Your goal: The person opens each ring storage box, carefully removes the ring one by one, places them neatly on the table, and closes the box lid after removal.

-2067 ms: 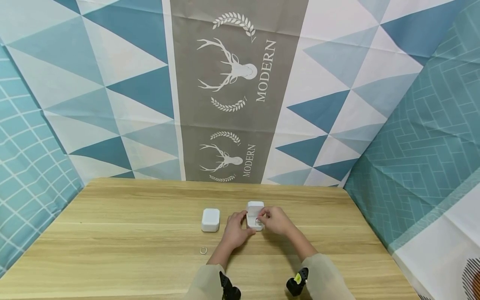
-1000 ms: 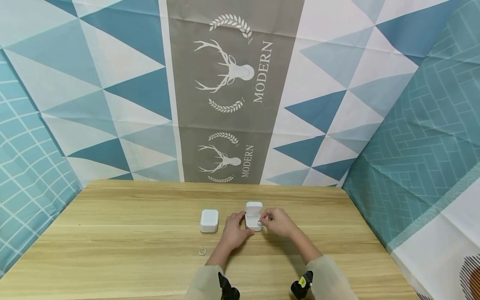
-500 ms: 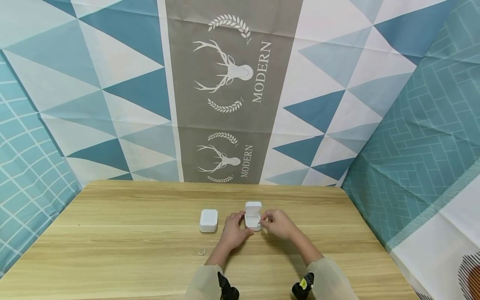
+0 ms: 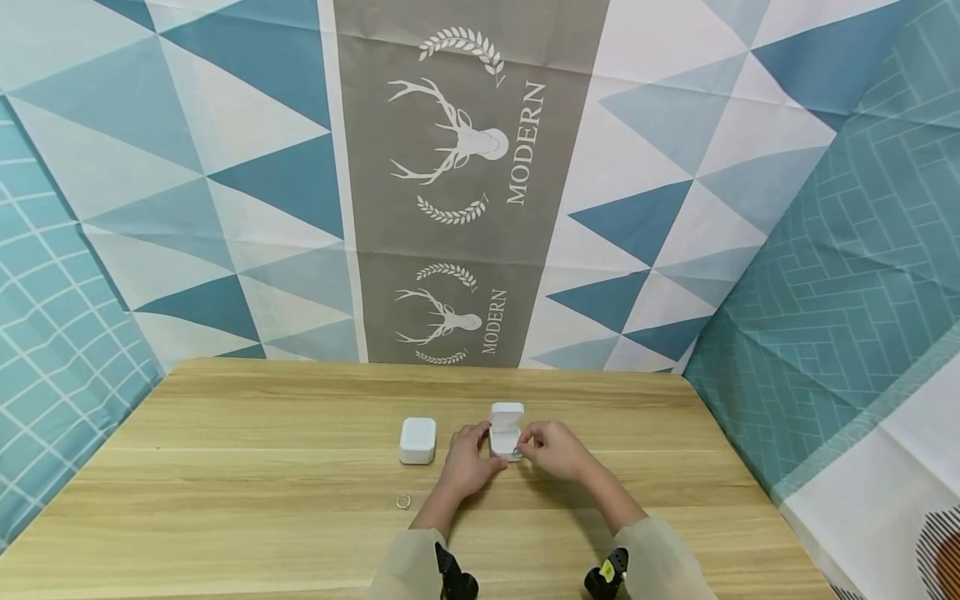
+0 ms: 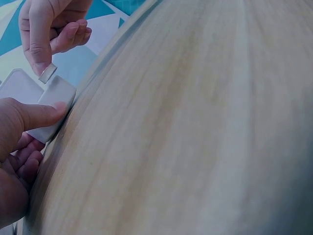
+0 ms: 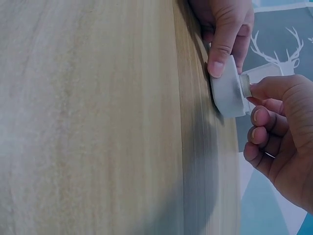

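A small white ring box (image 4: 506, 418) stands with its lid raised on the table. My left hand (image 4: 467, 467) grips its base from the left side, thumb at the front, as the right wrist view also shows. Between the thumb and finger of my right hand (image 4: 558, 452) is a silvery ring (image 6: 245, 85), pinched at the base's top edge. In the left wrist view the ring (image 5: 47, 73) is tilted close to the box base (image 5: 57, 95); whether it touches is unclear. The right hand's other fingers (image 6: 261, 134) are curled loosely. The fingertips partly cover the box's inside.
A second white box (image 4: 417, 441), lid down, sits left of the hands. Nearer the front lies another ring (image 4: 404, 507) on the wooden table (image 4: 262, 500). A patterned cloth (image 4: 450, 208) hangs behind the table, with blue-green cloths at both sides.
My right hand has shifted slightly toward me, bringing the pinched ring from over the box's middle to its front right part. The left hand keeps its grip on the box.
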`<state>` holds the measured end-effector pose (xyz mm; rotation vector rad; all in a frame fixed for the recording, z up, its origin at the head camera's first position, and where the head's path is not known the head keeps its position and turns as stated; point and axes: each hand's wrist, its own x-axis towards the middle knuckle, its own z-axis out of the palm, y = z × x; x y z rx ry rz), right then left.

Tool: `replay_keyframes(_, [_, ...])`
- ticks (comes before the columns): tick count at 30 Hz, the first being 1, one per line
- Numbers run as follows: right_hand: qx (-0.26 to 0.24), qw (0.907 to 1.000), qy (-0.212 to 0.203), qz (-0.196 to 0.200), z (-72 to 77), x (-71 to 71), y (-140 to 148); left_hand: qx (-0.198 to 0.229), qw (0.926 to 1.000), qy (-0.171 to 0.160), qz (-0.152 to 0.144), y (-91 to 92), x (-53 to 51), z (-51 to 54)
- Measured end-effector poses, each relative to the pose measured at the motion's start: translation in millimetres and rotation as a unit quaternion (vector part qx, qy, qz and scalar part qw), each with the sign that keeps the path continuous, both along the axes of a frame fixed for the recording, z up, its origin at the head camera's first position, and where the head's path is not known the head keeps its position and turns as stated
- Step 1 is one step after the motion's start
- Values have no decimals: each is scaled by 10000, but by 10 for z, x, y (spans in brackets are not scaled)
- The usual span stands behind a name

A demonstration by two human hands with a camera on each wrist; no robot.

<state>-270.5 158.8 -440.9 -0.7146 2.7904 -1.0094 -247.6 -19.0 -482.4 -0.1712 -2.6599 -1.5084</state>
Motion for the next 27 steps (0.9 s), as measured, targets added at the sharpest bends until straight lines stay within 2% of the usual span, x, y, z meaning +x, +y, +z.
replay_keyframes(18, [-39, 9991, 151, 391, -33, 53, -28, -3, 10000, 59, 43, -7, -21, -2])
replay_keyframes(27, [-98, 9991, 0, 408, -38, 86, -34, -8, 10000, 54, -3, -2, -12, -6])
